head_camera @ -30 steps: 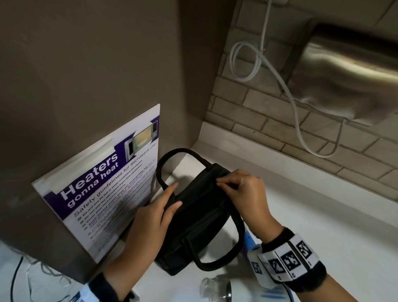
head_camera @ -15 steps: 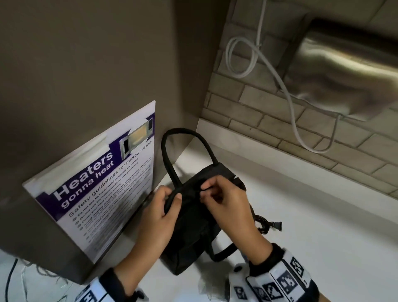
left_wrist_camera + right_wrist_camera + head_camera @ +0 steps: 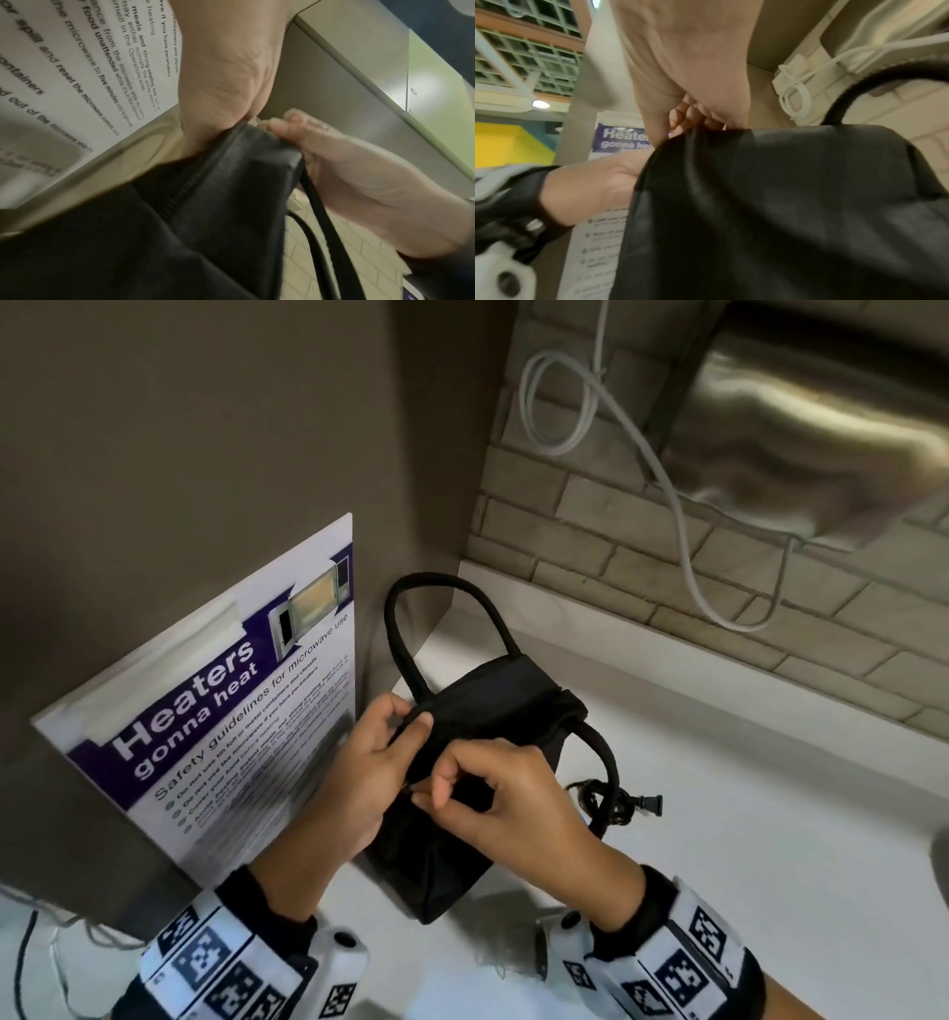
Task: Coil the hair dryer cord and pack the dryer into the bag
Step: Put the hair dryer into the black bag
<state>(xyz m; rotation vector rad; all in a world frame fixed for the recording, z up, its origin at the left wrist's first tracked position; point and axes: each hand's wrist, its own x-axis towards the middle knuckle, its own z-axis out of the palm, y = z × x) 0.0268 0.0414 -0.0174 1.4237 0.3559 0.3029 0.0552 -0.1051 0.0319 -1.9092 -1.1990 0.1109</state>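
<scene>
A black bag (image 3: 493, 706) with two loop handles stands on the white counter (image 3: 770, 814). My left hand (image 3: 411, 716) grips the near end of its top edge. Just below it, my right hand (image 3: 423, 793) pinches what looks like the zipper pull at that same end. In the left wrist view the bag (image 3: 205, 203) fills the lower frame, and the right hand's fingertips (image 3: 287, 125) meet my left hand (image 3: 226, 117) at its corner. The right wrist view has my right hand (image 3: 693, 119) on the bag's (image 3: 782, 203) top seam. A coiled black cord with its plug (image 3: 624, 801) lies right of the bag. The dryer body is hidden.
A purple and white poster (image 3: 215, 711) leans on the grey panel left of the bag. Behind is a brick wall with a looping white cable (image 3: 667, 505) and a steel wall unit (image 3: 821, 428). Bare counter stretches to the right.
The bag has been tipped more upright. My right hand has slid along its top from the far end to the near end, beside my left hand. The coiled cord and plug have come into view.
</scene>
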